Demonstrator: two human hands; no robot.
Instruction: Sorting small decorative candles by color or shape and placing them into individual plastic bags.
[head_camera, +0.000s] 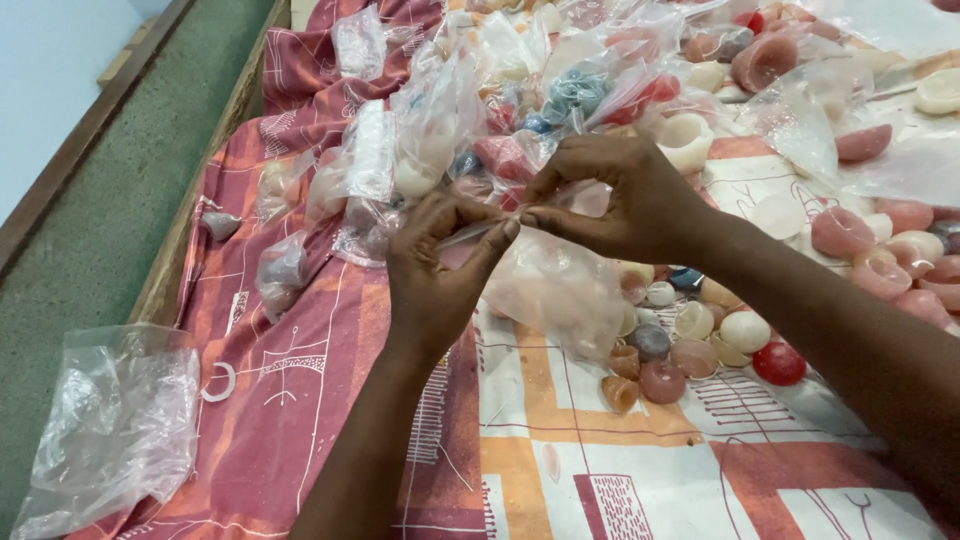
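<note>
Clear bag (560, 285) mouth hidden behind both hands' fingertips, its contents too blurred to tell, right forearm (880, 370) cut off by the frame edge

A: How's the light?
B: Bright, soft and even, from above; only faint shadows under the hands (440, 270).
A: Any glare?
B: Pale sheen on the plastic bags (560, 285), washed-out white at the top right. Edges slightly soft.

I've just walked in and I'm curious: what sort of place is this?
Probably a small home or workshop packing table. Both hands pinch a clear plastic bag, loose round pink, white and red pieces lie on a patterned red-and-white cloth, and filled clear bags are heaped behind.
</note>
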